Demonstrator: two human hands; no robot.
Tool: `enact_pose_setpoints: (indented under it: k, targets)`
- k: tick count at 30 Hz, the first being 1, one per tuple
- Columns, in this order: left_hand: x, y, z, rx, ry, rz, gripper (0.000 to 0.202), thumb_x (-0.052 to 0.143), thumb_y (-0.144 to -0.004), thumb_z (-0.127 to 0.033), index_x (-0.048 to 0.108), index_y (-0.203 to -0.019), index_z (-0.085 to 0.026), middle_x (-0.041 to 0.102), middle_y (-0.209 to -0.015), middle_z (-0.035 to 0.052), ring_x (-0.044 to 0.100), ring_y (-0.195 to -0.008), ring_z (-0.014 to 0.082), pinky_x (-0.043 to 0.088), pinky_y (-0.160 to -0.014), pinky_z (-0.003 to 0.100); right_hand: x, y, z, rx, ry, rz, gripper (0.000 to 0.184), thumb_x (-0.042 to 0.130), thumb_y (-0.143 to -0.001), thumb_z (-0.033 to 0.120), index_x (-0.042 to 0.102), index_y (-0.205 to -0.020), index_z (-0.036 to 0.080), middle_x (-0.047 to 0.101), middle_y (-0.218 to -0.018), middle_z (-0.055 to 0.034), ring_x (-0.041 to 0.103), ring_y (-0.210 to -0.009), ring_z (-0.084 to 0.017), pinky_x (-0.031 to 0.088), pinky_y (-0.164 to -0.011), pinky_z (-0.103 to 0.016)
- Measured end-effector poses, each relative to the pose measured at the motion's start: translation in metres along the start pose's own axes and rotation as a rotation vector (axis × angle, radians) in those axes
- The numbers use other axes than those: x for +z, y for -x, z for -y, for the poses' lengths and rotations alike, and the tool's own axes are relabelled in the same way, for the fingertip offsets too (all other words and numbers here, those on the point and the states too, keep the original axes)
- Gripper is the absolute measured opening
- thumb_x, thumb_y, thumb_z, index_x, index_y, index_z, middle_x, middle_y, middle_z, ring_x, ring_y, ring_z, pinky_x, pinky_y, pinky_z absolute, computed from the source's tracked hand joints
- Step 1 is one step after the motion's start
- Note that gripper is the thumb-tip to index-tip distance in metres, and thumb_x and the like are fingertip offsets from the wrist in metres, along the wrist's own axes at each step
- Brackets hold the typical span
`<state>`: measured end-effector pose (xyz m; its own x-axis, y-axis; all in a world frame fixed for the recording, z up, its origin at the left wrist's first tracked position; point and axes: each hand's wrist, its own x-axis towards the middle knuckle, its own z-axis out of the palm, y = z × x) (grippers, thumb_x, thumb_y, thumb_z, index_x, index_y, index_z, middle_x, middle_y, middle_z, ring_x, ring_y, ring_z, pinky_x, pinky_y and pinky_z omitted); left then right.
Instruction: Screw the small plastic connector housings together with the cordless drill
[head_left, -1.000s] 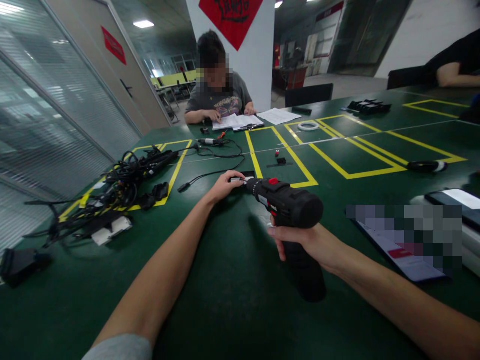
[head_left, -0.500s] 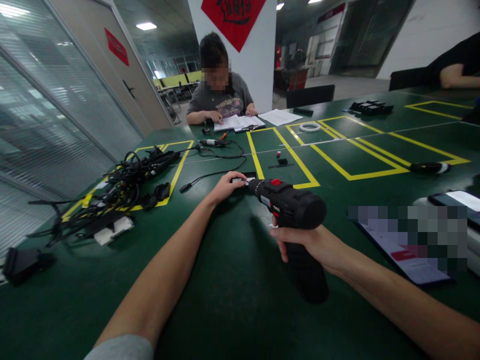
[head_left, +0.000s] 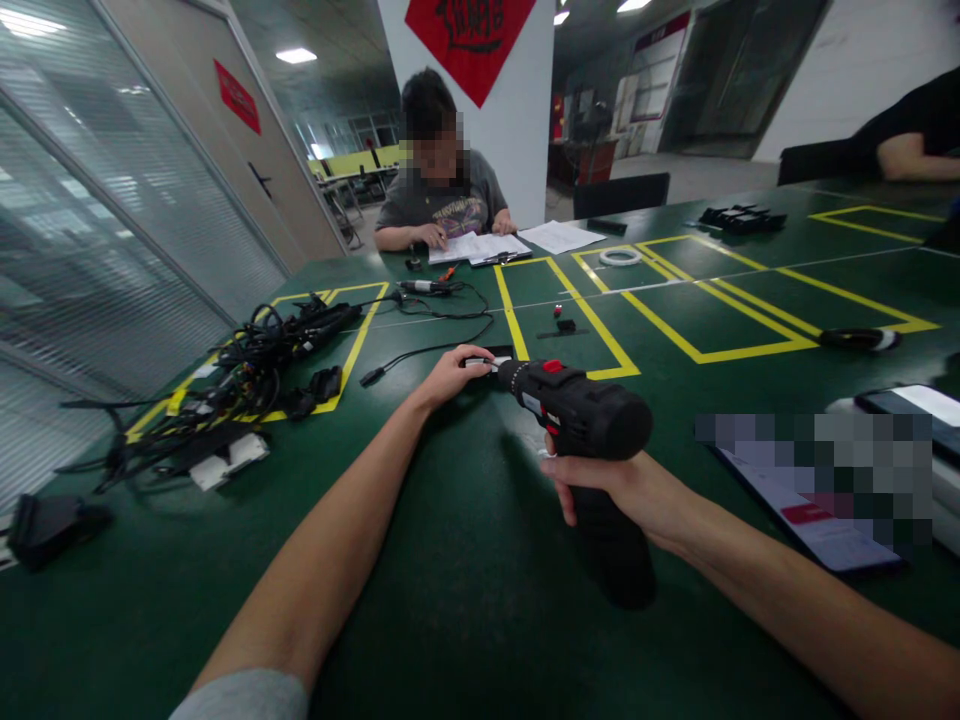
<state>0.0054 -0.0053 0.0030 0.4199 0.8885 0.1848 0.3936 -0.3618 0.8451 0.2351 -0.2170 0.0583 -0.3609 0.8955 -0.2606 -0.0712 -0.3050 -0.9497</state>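
My right hand (head_left: 600, 480) is wrapped round the grip of a black cordless drill (head_left: 581, 405) with red switches. Its chuck points left and away, and the tip of the bit meets a small black part (head_left: 501, 352) with a pale strip. My left hand (head_left: 454, 372) holds that part down on the green table (head_left: 420, 560), fingers closed along its left side. Much of the part is hidden behind the fingers and the drill's nose, so its kind is not clear.
Tangled black cables (head_left: 285, 345) lie on the left. Beyond my hands are a corded tool (head_left: 427, 287), a tape roll (head_left: 620, 257) and yellow tape outlines. A phone (head_left: 817, 510) lies on the right. A person (head_left: 442, 190) sits opposite with papers (head_left: 480, 246).
Both hands, the drill and the small part stay in place. The view has shifted very slightly, and the person opposite has moved one hand a little over the papers.
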Motion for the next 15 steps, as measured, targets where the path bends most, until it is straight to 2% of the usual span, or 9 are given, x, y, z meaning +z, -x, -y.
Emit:
enact_pose_setpoints:
  k: [5, 15]
  targets:
    - [0.0015, 0.0004, 0.0037, -0.019, 0.132, 0.001, 0.057, 0.071, -0.072, -0.033, 0.059, -0.125, -0.016, 0.067, -0.117, 0.0086, 0.063, -0.104, 0.0235, 0.048, -0.095, 0.038, 0.0007, 0.0013, 0.0035, -0.005, 0.014, 0.005, 0.028, 0.075, -0.08, 0.041, 0.059, -0.087, 0.019, 0.064, -0.059, 0.0029, 0.06, -0.051, -0.015, 0.045, -0.061, -0.032]
    - [0.0031, -0.0008, 0.0073, -0.041, 0.215, -0.002, 0.065, 0.076, -0.07, -0.031, 0.052, -0.128, -0.016, 0.065, -0.113, 0.0085, 0.064, -0.094, 0.0194, 0.05, -0.087, 0.033, 0.0017, 0.002, 0.0039, -0.002, 0.016, 0.007, 0.022, 0.073, -0.079, 0.034, 0.058, -0.086, 0.019, 0.063, -0.059, 0.0029, 0.06, -0.051, -0.015, 0.045, -0.061, -0.032]
